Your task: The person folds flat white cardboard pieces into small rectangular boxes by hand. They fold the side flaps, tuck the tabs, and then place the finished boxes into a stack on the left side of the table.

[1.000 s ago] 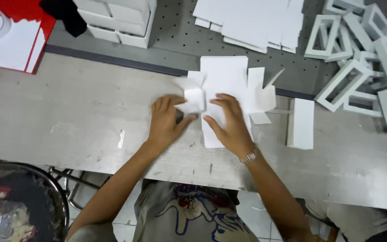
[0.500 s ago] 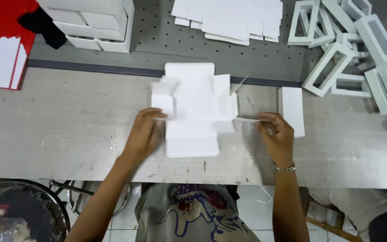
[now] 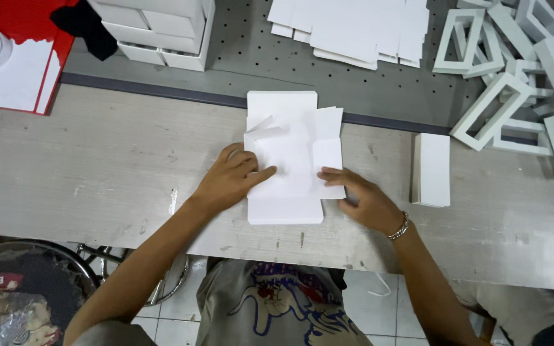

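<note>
White cardboard sheet (image 3: pixel 288 168) flat on counter (image 3: pixel 97 166), pinned by open left hand (image 3: pixel 229 179) so flaps fold cleanly, open right hand (image 3: pixel 360 198) fingertips pressing right flap, gripping nothing

White die-cut cardboard box blank (image 3: pixel 286 160), unfolded, lying flat on the worn grey table, long axis running 12 to 6 o'clock, flaps at 9 and 3 o'clock partly lifted, bottom panel flat.
</note>
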